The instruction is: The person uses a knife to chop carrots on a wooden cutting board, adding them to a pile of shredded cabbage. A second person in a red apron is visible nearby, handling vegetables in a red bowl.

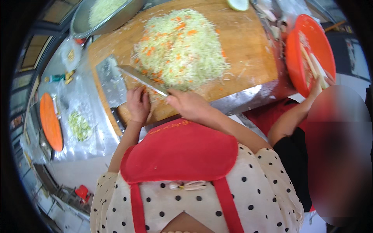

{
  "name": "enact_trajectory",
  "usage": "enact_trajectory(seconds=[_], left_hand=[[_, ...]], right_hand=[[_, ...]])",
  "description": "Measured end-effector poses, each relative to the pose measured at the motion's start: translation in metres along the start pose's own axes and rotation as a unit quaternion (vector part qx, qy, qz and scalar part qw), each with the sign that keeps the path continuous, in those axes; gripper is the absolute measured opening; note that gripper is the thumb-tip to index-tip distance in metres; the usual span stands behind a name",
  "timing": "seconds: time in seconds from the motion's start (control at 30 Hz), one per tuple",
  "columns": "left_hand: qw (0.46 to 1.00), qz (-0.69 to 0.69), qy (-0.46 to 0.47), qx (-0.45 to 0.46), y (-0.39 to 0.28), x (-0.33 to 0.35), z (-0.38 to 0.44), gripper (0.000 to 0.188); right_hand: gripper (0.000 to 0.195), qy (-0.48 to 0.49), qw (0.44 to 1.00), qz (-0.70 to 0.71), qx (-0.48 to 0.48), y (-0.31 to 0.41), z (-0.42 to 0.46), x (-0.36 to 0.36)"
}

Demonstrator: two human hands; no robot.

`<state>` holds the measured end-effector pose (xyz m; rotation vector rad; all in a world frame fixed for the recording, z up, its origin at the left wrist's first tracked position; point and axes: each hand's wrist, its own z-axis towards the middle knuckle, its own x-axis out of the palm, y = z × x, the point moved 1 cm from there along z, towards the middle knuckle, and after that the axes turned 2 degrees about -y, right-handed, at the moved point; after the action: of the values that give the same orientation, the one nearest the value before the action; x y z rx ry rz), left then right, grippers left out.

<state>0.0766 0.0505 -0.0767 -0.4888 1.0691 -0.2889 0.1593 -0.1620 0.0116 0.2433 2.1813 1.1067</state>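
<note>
My right hand (186, 102) grips the handle end of a kitchen knife (142, 78), whose blade reaches up and left across the near left edge of a heap of shredded vegetable (180, 49). The heap is pale green with orange bits and lies on a wooden cutting board (247, 40). My left hand (138, 104) rests on the board left of my right hand, fingers curled near some orange bits; whether it holds anything is hidden. A cleaver (109, 78) with a dark handle lies flat at the board's left side.
A metal bowl (78, 29) of pale shreds stands at upper left. On the left are a long orange vegetable piece (51, 122), chopped greens (79, 126) and a plastic bag (70, 55). At right, a co-worker's hand (319, 83) holds pale stick-like things at an orange basin (294, 61).
</note>
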Motion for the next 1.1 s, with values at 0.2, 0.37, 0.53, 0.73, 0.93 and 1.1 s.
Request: enact_trajectory(seconds=[0.2, 0.37, 0.53, 0.73, 0.93, 1.1], left_hand=[[1.000, 0.000, 0.003, -0.021, -0.0049, -0.0023, 0.0016, 0.022], [0.999, 0.000, 0.005, -0.033, -0.0084, -0.0050, 0.0028, 0.022], [1.000, 0.002, -0.002, -0.029, -0.0101, -0.0056, 0.0049, 0.022], [0.999, 0.007, 0.002, -0.032, -0.0077, -0.0057, 0.0033, 0.022], [0.999, -0.007, -0.010, -0.030, -0.0077, -0.0061, 0.0021, 0.022], [0.999, -0.015, -0.017, -0.027, -0.0064, -0.0068, 0.0012, 0.019]], right_hand=[[0.050, -0.009, 1.000, 0.012, -0.008, -0.0014, -0.0012, 0.0014], [0.050, 0.019, 1.000, 0.016, 0.011, -0.0013, -0.0006, -0.0018], [0.051, 0.028, 0.999, 0.013, 0.014, 0.0006, -0.0002, -0.0044], [0.051, 0.023, 1.000, 0.009, 0.004, -0.0011, -0.0005, -0.0028], [0.052, 0.021, 1.000, 0.014, 0.007, 0.0005, -0.0009, -0.0020], [0.053, 0.007, 1.000, 0.002, 0.011, -0.0053, 0.0005, 0.0021]])
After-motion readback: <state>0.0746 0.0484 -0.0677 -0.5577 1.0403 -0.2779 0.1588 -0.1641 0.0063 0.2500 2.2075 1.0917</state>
